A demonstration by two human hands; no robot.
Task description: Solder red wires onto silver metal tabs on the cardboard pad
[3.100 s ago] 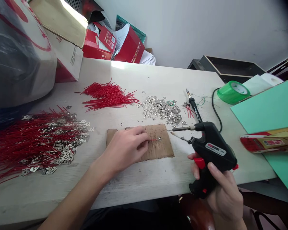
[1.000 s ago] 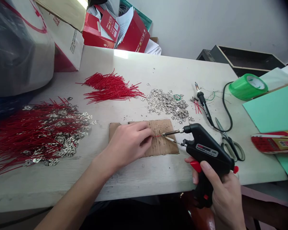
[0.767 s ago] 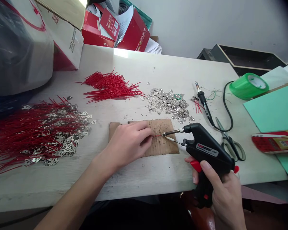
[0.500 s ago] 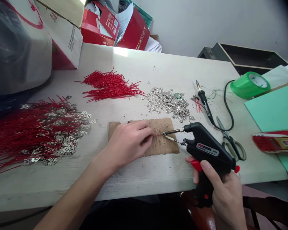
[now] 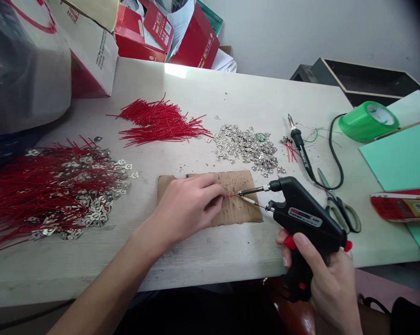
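Wire (image 5: pixel 231 195), red and thin, lies over cardboard (image 5: pixel 241 212), pinched by the left hand (image 5: pixel 191 204); the right hand (image 5: pixel 332 281) wraps a soldering gun (image 5: pixel 306 211), tips (image 5: pixel 249 191) at the wire's end. Behind, an open red carton (image 5: pixel 200 43) holds white papers (image 5: pixel 180 22).

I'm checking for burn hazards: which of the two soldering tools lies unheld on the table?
The slim, pen-shaped iron; the pistol-shaped soldering gun is held in the right hand.

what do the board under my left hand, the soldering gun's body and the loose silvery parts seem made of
Board: likely cardboard, matte brown, with ragged edges and dark specks. Soldering gun's body: probably plastic, black, low sheen, with a molded shape. Loose silvery parts: shiny metal, judging by bright glints; which metal isn't clear.
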